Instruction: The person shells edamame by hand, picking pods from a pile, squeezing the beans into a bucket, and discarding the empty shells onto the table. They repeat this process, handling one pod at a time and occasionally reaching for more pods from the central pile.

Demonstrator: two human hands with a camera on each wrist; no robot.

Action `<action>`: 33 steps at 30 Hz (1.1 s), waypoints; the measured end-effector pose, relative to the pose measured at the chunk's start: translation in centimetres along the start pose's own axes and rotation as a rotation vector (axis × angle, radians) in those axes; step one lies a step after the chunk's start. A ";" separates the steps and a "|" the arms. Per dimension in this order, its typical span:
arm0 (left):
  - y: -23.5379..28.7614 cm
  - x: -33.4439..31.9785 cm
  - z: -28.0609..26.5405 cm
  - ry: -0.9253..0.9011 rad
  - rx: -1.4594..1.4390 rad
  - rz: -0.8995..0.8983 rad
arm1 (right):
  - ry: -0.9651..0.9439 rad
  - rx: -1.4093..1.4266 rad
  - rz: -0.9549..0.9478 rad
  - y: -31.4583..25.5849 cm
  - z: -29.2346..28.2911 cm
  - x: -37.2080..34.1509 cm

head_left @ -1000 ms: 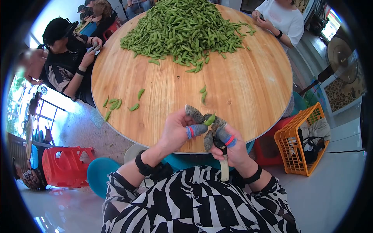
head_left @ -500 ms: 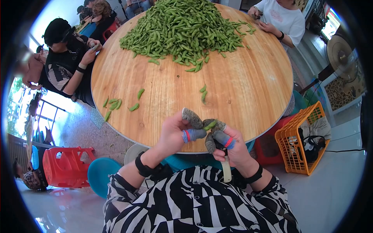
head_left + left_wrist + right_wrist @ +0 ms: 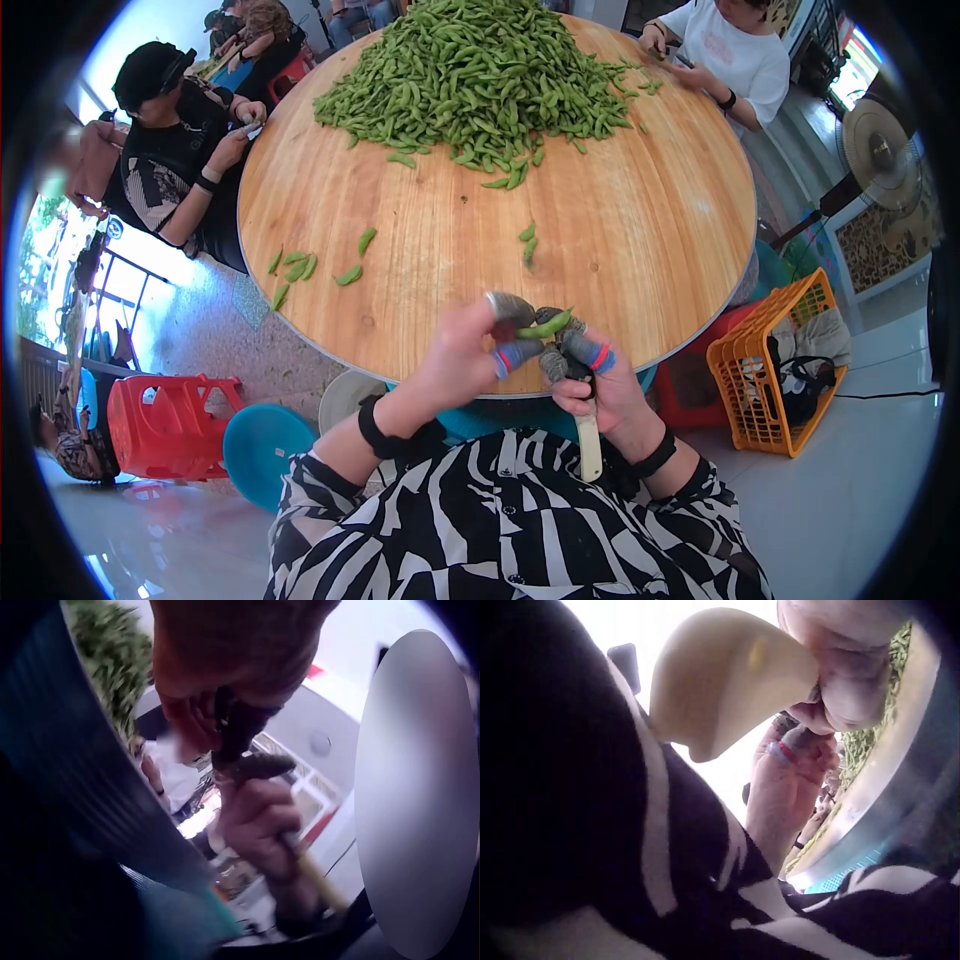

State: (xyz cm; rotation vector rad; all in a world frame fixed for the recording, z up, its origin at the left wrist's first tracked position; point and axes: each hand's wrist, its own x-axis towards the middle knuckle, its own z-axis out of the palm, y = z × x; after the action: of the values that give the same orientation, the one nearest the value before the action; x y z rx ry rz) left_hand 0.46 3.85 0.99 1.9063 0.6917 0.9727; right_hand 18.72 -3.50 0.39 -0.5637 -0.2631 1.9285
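Here, green pod (image 3: 545,328) between left hand (image 3: 462,348), grip unclear, and right hand (image 3: 608,388), gripping handle (image 3: 588,442).

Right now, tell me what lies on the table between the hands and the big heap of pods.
Two loose green pods lie close together on the wooden table, with a small dark mark nearer the heap; the head view shows this.

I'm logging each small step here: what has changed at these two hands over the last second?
The green pod, steep before, has turned closer to level, with more of it showing. The left hand, blurred now, has moved slightly down the picture; whether it grips the pod is unclear. The right hand still holds the pale-handled tool; the loose pods and heap stay put.
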 end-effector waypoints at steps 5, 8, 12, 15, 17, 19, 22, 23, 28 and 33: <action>0.6 -0.3 -0.7 -0.007 0.513 0.282 | 0.010 0.009 0.048 0.5 1.1 0.2; 0.1 -0.3 -1.0 -0.048 0.394 0.196 | 0.015 0.006 0.039 0.8 1.0 0.4; 0.1 -0.1 -0.7 0.016 -0.110 0.012 | 0.008 0.003 0.059 0.6 1.3 0.3; 0.4 0.1 -0.9 -0.010 -0.434 -0.225 | 0.014 -0.015 0.045 0.4 1.9 0.1; 1.1 0.5 -1.5 -0.037 -0.462 -0.399 | 0.006 -0.048 0.033 0.3 1.9 0.0; 1.2 0.4 -1.5 -0.064 -0.487 -0.578 | -0.010 -0.098 0.004 0.2 1.8 -0.1; 0.7 0.2 -0.7 -0.004 -0.678 -0.595 | 0.010 -0.268 -0.095 0.3 2.3 -0.6; 1.0 0.3 -0.7 -0.021 -0.631 -0.610 | 0.043 -0.391 -0.156 0.2 2.4 -0.8; 1.6 -0.3 -1.4 -0.137 -0.472 -0.656 | 0.169 -0.858 -0.304 -0.9 2.0 -0.2; 1.6 -0.7 -1.5 -0.225 -0.429 -0.603 | 0.176 -0.953 -0.319 -1.4 1.5 0.0</action>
State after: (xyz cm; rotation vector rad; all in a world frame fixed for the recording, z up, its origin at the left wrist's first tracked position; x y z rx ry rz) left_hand -1.02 3.24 2.59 1.2871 0.7847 0.4638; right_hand 19.11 -2.82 2.31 -1.2131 -1.1092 1.3469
